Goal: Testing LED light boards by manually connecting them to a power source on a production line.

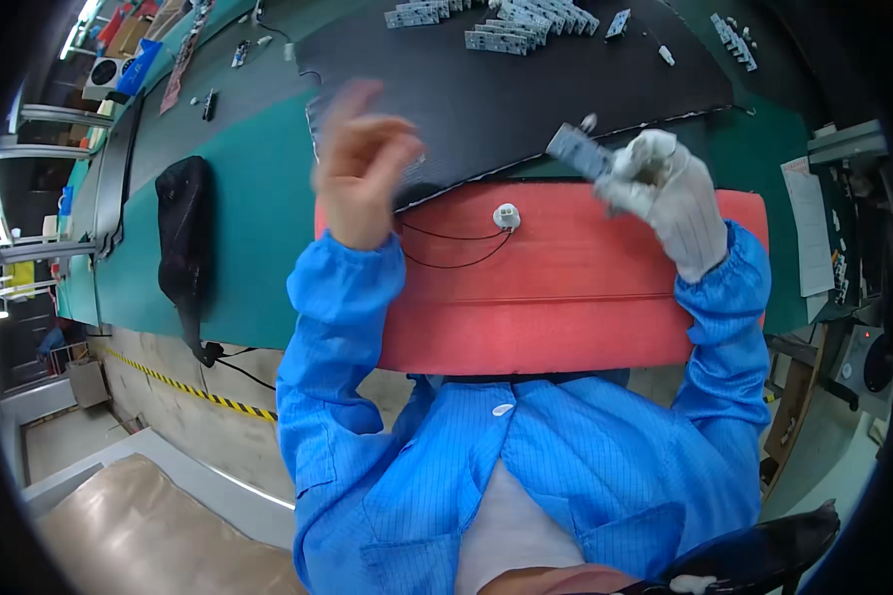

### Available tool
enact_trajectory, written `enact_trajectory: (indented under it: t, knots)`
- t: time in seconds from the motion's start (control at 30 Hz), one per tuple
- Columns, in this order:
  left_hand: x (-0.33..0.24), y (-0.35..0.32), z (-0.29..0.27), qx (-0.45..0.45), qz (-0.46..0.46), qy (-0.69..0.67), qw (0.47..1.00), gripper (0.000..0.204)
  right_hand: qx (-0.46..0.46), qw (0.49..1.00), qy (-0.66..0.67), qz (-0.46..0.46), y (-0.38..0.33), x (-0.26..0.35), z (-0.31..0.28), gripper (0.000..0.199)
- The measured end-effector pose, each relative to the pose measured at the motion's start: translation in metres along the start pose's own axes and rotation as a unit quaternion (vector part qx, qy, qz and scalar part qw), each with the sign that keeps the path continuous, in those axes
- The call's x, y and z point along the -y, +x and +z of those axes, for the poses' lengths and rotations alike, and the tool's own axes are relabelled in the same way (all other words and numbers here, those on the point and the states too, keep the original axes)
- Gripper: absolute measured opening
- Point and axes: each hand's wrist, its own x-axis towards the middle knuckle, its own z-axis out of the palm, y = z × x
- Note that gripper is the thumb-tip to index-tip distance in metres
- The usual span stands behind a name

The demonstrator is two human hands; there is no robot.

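Observation:
In my gloved right hand (pixel 662 188), above the right side of the red mat, is a flat grey rectangular piece (pixel 578 151), pinched at one end and tilted up to the left. A small white bit shows by its upper edge. My bare left hand (pixel 365 164) is raised over the near edge of the black sheet, somewhat smeared by motion. Its index finger points away from me and the other fingers are partly bent, with nothing visible in them. Between the hands, a white round connector (pixel 506 216) with thin black wires lies on the red mat (pixel 536 332).
Several similar grey pieces (pixel 531 25) lie on the black sheet (pixel 526 94) at the far side, with more (pixel 734 43) at far right. A black cloth-like bag (pixel 184 233) rests on the green table mat (pixel 248 198). A paper sheet (pixel 809 228) hangs near the right edge.

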Motion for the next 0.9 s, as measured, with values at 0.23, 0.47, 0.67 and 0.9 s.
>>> enact_trajectory:
  t: [0.23, 0.47, 0.67, 0.9]
  knots:
    - [0.000, -0.019, 0.036, 0.344, 0.083, 0.138, 0.925, 0.027, 0.180, 0.944, 0.254, 0.110, -0.013, 0.017, 0.015, 0.023]
    - [0.006, -0.028, 0.032, 0.220, 0.006, 0.116, 0.968, 0.013, 0.064, 0.937, 0.317, 0.134, -0.003, 0.007, 0.006, 0.034]
    - [0.002, -0.035, 0.040, 0.168, 0.000, 0.082, 0.982, 0.014, 0.018, 0.971, 0.213, 0.112, -0.002, 0.009, 0.011, 0.026]
    - [0.000, -0.031, 0.037, 0.197, 0.134, 0.170, 0.956, 0.013, -0.010, 0.981, 0.193, 0.014, -0.004, -0.006, 0.006, 0.030]
